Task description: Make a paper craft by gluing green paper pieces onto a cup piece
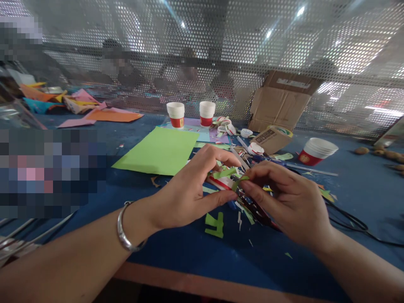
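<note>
Right hand [290, 202] pinches thin green strip [242, 179]. Left hand [192, 189] curves around red-and-white piece [221, 182]. Big green paper [158, 149] lies flat past left hand. Paper cups [175, 114] behind.

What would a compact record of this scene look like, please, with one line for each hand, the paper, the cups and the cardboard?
Left hand: thumb and fingers curved around a white-and-red piece; grip unclear
Right hand: thumb and forefinger pinching a green strip
Sheet: green sheet flat on the blue table
Cut-out: green cut-out lying nearer the person than the fingertips
Cups: two stacks beyond the green sheet, another at right
Cardboard: open brown box at the back
</note>
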{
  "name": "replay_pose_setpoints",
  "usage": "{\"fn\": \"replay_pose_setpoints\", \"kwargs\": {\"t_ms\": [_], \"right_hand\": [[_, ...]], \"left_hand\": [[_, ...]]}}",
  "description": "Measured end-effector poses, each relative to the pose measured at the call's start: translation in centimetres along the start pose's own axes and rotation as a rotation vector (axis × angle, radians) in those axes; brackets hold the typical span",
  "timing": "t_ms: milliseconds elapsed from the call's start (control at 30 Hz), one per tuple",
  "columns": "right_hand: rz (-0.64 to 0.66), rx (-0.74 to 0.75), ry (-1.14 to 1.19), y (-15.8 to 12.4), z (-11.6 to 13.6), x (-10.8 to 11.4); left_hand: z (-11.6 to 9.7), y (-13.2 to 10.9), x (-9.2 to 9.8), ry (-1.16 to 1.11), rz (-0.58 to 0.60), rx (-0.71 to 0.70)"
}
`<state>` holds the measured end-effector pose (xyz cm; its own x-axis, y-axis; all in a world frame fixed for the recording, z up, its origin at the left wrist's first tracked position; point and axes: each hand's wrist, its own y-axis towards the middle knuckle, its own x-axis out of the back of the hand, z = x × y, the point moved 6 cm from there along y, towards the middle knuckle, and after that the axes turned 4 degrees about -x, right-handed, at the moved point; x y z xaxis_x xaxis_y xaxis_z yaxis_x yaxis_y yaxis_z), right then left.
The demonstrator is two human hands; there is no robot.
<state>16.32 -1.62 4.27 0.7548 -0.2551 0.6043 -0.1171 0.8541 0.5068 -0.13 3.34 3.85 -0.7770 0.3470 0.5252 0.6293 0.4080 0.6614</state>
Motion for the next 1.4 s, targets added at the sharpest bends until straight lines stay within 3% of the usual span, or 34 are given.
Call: {"fn": "replay_pose_setpoints", "kwargs": {"t_ms": [833,1400], "right_hand": [[0.011,0.001,0.044,0.2,0.2,-0.1],[0.061,-0.023,0.026,0.2,0.3,-0.5]], "left_hand": [[-1.5,0.1,0.0,0.089,0.047,-0.037],[-1.0,-0.1,-0.3,-0.007,0.033,0.047]]}}
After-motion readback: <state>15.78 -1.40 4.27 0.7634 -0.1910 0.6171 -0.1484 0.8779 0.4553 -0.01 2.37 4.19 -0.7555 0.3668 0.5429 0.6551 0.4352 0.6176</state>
